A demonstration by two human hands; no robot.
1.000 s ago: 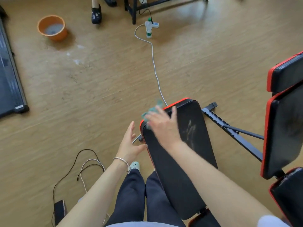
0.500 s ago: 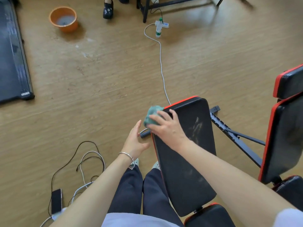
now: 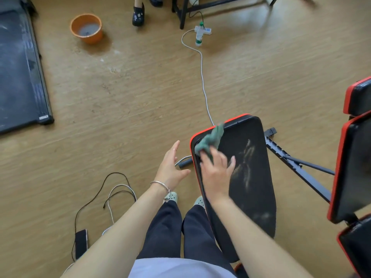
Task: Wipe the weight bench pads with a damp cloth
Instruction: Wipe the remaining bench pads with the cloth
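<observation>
The right hand point(image 3: 215, 173) lies flat on the near left part of the bench pad point(image 3: 247, 177), fingers spread and blurred, pressing down the tail of a green cloth point(image 3: 210, 140); most of the cloth bunches out ahead of the fingertips toward 12 o'clock, on the pad's far left corner. Whether the fingers pinch the cloth or only press on it cannot be told. The left hand point(image 3: 170, 167) hangs open and empty in the air just left of the pad, at 9 o'clock from the right hand, palm turned toward it, a thin bracelet point(image 3: 160, 185) on the wrist.

The pad is black with a red edge, long and narrow, running from 6 toward 12 o'clock. Pale dusty streaks mark its middle, just right of the right hand, and a fainter smudge sits nearer the person.

At 3 o'clock a dark metal frame point(image 3: 297, 167) reaches across to a second black and red pad point(image 3: 353, 167). A white cable point(image 3: 202, 77) runs from the pad's far corner toward 12 o'clock to a power strip point(image 3: 202, 30) with a small bottle point(image 3: 198, 40) beside it. At 11 o'clock stands an orange bucket point(image 3: 86, 29), and at 9 to 10 o'clock a dark mat point(image 3: 18, 73). Loose black and white wires point(image 3: 112, 189) lie on the wooden floor point(image 3: 120, 97) at 7 o'clock.
</observation>
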